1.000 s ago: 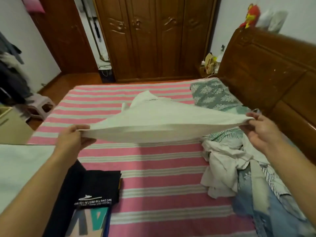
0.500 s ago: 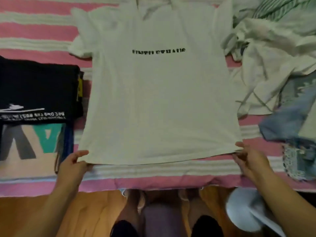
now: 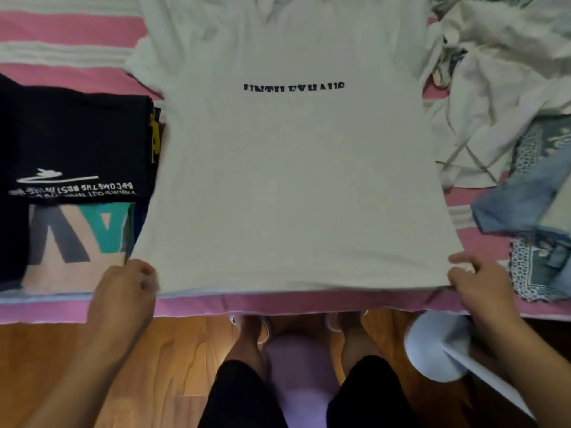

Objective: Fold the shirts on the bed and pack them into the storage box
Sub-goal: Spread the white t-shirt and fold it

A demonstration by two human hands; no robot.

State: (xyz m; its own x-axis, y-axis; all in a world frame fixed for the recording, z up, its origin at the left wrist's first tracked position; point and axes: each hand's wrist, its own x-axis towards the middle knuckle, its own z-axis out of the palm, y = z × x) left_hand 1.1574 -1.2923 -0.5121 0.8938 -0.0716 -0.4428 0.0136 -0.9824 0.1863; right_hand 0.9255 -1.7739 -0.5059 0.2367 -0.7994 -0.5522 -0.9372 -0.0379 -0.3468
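Observation:
A white T-shirt (image 3: 293,180) with dark lettering across the chest lies spread flat, front up, on the pink striped bed (image 3: 61,29). Its hem runs along the bed's near edge. My left hand (image 3: 126,288) pinches the hem's left corner. My right hand (image 3: 479,282) pinches the right corner. A folded black shirt (image 3: 74,140) with white print lies to the left, on top of another folded shirt with a teal and pink graphic (image 3: 80,239). No storage box is in view.
A heap of unfolded light clothes (image 3: 494,88) and blue denim (image 3: 522,205) lies on the bed at the right. Below the bed edge are the wooden floor (image 3: 92,366), my legs and a white fan base (image 3: 435,350).
The shirt was held up in the air a second ago; it now lies flat on the bed. Since half a second ago my hands have drawn the hem slightly nearer the bed's edge.

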